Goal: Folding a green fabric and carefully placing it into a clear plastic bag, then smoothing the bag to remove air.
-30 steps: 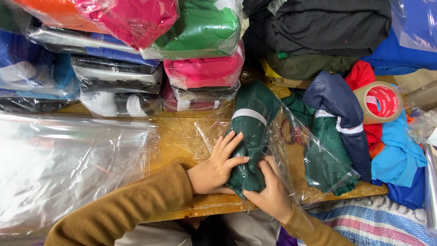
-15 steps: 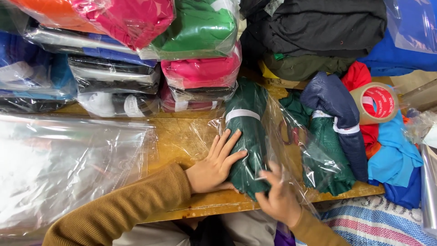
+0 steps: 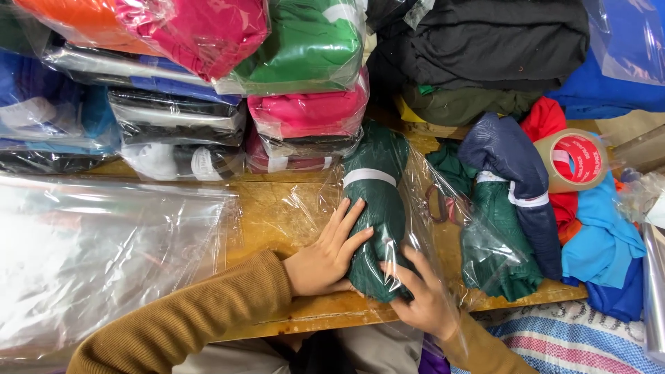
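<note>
A rolled dark green garment (image 3: pixel 377 201) with a white band lies on the wooden table (image 3: pixel 277 208), partly inside a clear plastic bag (image 3: pixel 422 208). My left hand (image 3: pixel 329 253) rests flat against its left side, fingers spread. My right hand (image 3: pixel 422 294) grips the roll's near end through the plastic film.
Bagged garments in orange, pink (image 3: pixel 308 111), green and black are stacked at the back. A pile of clear bags (image 3: pixel 104 249) lies left. At right sit another green roll (image 3: pixel 499 239), a navy roll (image 3: pixel 516 166), a tape roll (image 3: pixel 571 159), scissors (image 3: pixel 440 201) and loose blue cloth (image 3: pixel 603 235).
The green roll has slid farther up into the bag. My right hand lifted off briefly, then came back down on the roll's near end; my left hand stayed.
</note>
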